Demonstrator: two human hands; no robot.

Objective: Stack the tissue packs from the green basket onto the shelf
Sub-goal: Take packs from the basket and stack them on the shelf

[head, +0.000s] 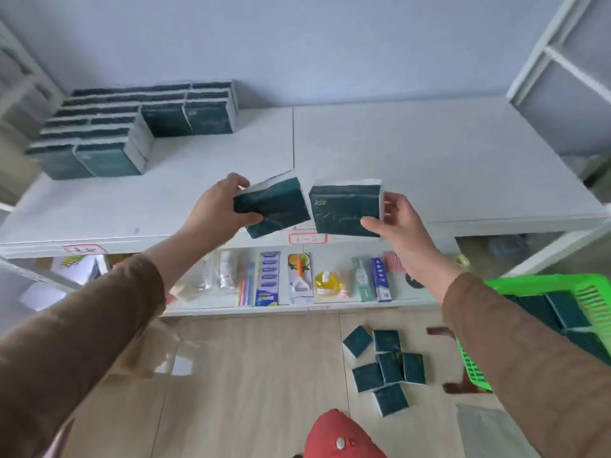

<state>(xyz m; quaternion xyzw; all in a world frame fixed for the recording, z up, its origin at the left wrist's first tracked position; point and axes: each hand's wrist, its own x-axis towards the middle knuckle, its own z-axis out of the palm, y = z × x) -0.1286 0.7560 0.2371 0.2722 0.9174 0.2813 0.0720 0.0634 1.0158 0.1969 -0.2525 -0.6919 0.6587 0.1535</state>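
My left hand [220, 206] grips a dark teal tissue pack [277, 209], tilted, above the front edge of the white shelf top [413, 160]. Beside it, my right hand [398, 223] holds a second teal tissue pack [345, 208] upright by its right side. The two packs nearly touch in mid-air. Stacked rows of the same packs [132, 127] fill the shelf's back left corner. The green basket [591, 302] sits low at the right, partly hidden by my right sleeve, with several packs inside [562, 312].
Several loose teal packs [386, 365] lie on the wooden floor in front of the basket. A lower shelf [297, 309] holds small packaged goods such as toothbrushes and toothpaste. White shelving frames stand at far left and right [562, 61]. A red shoe [337, 438] shows at the bottom.
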